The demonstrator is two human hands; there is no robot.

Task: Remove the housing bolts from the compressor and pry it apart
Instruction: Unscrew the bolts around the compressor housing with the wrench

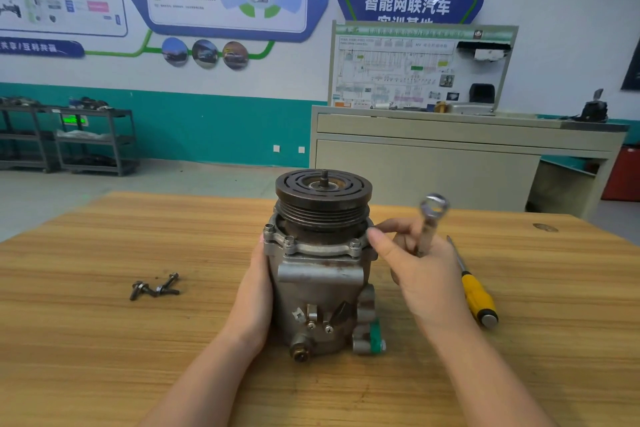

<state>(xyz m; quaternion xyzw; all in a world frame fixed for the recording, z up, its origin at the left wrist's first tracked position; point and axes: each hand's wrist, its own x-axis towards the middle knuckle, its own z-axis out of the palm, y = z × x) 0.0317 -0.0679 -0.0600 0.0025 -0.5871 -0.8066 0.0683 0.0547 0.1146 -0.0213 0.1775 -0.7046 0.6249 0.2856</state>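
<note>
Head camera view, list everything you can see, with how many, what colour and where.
compressor: one, grey metal with dark pulley on top, upright at table centre
bolts in flange: three visible, grey, under the pulley
loose bolts: a small pile, dark, on table left of compressor
wrench: one, silver, held upright right of the compressor
screwdriver: one, yellow handle, on table at right
table: one, wood grain
cabinet: one, beige, behind table
shelving: dark, far left
left hand: rests against compressor's left side
right hand: grips wrench, fingertips at flange

The grey compressor [320,274] stood upright on its end, pulley on top; three removed bolts [154,287] lay well left.
</note>
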